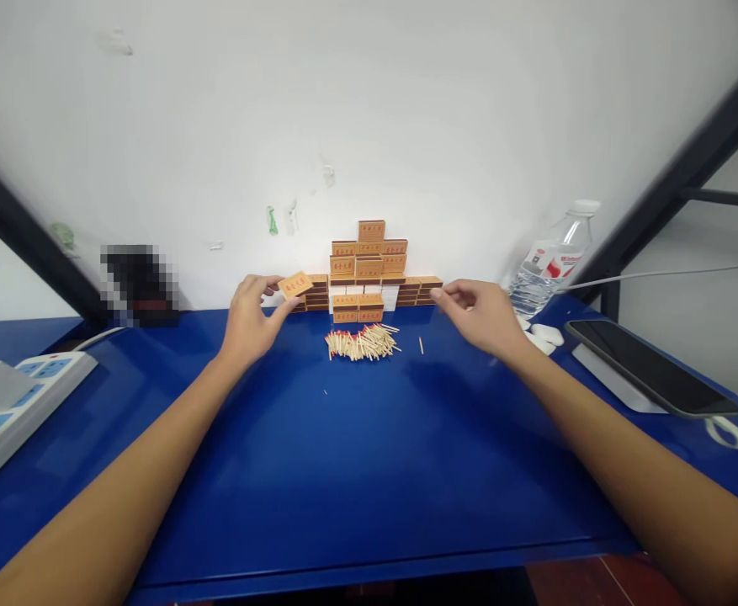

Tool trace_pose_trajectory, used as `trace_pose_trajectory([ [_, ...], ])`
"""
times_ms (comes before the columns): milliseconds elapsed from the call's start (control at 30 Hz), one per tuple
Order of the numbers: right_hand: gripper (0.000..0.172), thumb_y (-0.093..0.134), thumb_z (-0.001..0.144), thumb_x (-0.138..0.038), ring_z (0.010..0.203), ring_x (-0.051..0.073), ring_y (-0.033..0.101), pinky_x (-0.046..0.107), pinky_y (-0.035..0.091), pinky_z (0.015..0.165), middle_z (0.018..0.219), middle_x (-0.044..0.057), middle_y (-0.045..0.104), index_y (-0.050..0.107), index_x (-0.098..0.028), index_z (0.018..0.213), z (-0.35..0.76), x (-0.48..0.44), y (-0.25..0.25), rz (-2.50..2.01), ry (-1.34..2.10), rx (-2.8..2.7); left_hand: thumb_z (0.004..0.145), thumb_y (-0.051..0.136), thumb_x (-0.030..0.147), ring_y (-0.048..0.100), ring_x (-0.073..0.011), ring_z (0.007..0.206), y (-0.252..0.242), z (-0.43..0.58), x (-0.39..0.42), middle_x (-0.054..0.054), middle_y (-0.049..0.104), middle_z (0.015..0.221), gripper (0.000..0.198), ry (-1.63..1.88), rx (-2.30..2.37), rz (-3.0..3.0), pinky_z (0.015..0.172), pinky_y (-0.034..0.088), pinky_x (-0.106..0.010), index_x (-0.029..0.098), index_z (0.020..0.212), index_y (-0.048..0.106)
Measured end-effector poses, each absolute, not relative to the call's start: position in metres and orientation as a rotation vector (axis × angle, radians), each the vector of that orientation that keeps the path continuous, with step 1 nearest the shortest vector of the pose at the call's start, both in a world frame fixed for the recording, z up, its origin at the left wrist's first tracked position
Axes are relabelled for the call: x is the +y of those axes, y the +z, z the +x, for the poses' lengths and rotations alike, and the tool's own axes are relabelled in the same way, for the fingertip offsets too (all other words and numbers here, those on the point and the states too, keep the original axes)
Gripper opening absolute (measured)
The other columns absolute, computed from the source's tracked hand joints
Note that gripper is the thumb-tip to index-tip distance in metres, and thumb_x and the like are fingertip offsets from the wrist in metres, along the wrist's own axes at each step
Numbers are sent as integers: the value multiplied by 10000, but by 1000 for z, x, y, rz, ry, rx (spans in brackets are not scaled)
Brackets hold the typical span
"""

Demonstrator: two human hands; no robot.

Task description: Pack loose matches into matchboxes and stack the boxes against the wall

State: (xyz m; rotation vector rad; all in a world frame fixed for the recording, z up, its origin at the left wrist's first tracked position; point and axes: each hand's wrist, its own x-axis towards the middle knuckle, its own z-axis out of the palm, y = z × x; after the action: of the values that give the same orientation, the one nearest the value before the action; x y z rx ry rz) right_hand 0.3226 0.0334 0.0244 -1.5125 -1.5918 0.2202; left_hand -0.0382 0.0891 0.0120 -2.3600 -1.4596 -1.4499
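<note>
My left hand (pixel 253 318) is raised left of the stacked boxes, pinching an orange matchbox (pixel 295 285) between thumb and fingers, its printed face towards me. Against the wall stands a stepped stack of matchboxes (pixel 369 267), with lower piles of matchboxes (pixel 417 290) to either side. At the outer end of the right pile, my right hand (pixel 477 313) has its fingers curled in towards the thumb. Whether it grips or only touches a box there is hidden. A heap of loose red-tipped matches (pixel 362 343) lies before the stack, with a single match (pixel 421 346) to its right.
The blue table (pixel 369 471) meets a white wall. On the right are a plastic water bottle (pixel 549 261), small white objects (pixel 545 336) and a phone (pixel 650 366) on a stand. A power strip (pixel 28 396) lies at the left, near a blurred-out dark object (pixel 140 284).
</note>
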Motion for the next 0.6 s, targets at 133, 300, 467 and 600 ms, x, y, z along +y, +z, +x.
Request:
trace_pose_trajectory([
  [133, 445, 687, 878, -651, 766, 189, 646, 308, 531, 560, 999, 81, 737, 713, -229, 1018, 278, 7, 28, -1067, 889, -1533, 963, 728, 379, 643, -237, 1063, 16, 5, 47, -67, 697, 1136, 295, -1456, -1060, -2577, 959, 535, -414, 231, 1211, 667],
  [300, 314, 711, 908, -541, 747, 163, 620, 307, 571, 601, 900, 46, 688, 713, -227, 918, 250, -16, 26, -972, 978, -1525, 954, 757, 372, 660, -251, 1108, 10, 30, 20, -74, 717, 1171, 338, -1515, -897, -2648, 978, 546, -461, 255, 1256, 661],
  [467, 282, 721, 903, -499, 958, 222, 662, 307, 588, 648, 1047, 84, 730, 735, -227, 978, 254, -15, 26, -977, 1021, -1442, 932, 783, 394, 672, -255, 1114, 11, 29, 20, -68, 731, 1164, 336, -1610, -943, -2592, 997, 553, -484, 269, 1229, 686],
  [600, 264, 710, 923, -489, 849, 185, 650, 335, 603, 703, 1045, 62, 735, 768, -242, 995, 253, -17, 26, -941, 1171, -1543, 912, 806, 404, 677, -254, 1074, 10, 30, 17, -59, 739, 1136, 361, -1575, -926, -2603, 943, 568, -462, 287, 1235, 696],
])
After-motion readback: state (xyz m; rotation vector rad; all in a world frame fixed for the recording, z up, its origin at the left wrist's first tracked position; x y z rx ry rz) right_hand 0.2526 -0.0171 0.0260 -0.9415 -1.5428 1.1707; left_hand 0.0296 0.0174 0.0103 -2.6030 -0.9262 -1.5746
